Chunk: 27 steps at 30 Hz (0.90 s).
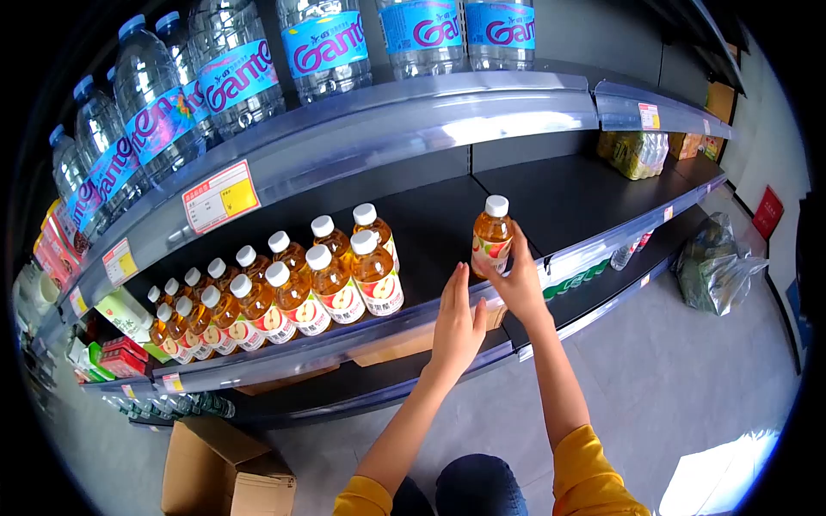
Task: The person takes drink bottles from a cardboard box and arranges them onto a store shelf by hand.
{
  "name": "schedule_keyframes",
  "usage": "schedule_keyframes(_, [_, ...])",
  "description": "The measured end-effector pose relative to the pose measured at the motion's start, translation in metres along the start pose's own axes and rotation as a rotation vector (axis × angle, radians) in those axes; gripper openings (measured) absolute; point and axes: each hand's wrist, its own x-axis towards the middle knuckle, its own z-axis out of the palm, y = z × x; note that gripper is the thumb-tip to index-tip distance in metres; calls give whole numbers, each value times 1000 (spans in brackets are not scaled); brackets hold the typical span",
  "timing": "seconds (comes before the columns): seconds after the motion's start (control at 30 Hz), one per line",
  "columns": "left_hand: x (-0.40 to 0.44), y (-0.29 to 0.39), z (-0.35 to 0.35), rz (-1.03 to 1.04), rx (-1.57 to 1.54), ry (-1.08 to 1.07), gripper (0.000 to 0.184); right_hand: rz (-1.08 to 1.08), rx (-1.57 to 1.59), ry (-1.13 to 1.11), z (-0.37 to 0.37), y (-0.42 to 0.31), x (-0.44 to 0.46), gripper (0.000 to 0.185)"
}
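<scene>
A juice bottle (492, 232) with a white cap, amber liquid and an apple-printed label stands upright at the middle shelf. My right hand (516, 279) is on it, fingers along its right side and thumb across its lower front. Just left of the bottle's base is my left hand (458, 322), fingers stretched out and holding nothing; whether its fingertips touch the bottle I cannot tell. To the left, matching apple juice bottles (377, 279) stand in two rows along the shelf's front, labels facing outward.
Large water bottles (323, 52) line the upper shelf, above a protruding price-tag rail (361, 129). An open cardboard box (198, 464) sits on the floor at lower left. A plastic bag (718, 267) lies at right. Wrapped packs (637, 155) stand farther along the middle shelf.
</scene>
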Motion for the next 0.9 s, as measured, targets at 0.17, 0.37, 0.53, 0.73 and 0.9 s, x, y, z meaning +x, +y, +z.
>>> schedule_keyframes(0.17, [3, -2, 7, -28, -67, 2, 65, 19, 34, -42, 10, -3, -1, 72])
schedule_keyframes(0.37, [1, -7, -13, -68, -57, 15, 72, -40, 98, -99, 31, -20, -8, 75])
schedule_keyframes(0.53, [-9, -8, -30, -78, -29, 72, 71, -72, 115, -93, 46, -38, -15, 71])
schedule_keyframes(0.73, [-28, -2, -46, -130, -22, 151, 64, -17, 73, -183, 50, -58, -23, 71])
schedule_keyframes(0.9, [-42, 1, -70, -184, 150, 296, 59, -82, 89, -100, 60, -55, -28, 71])
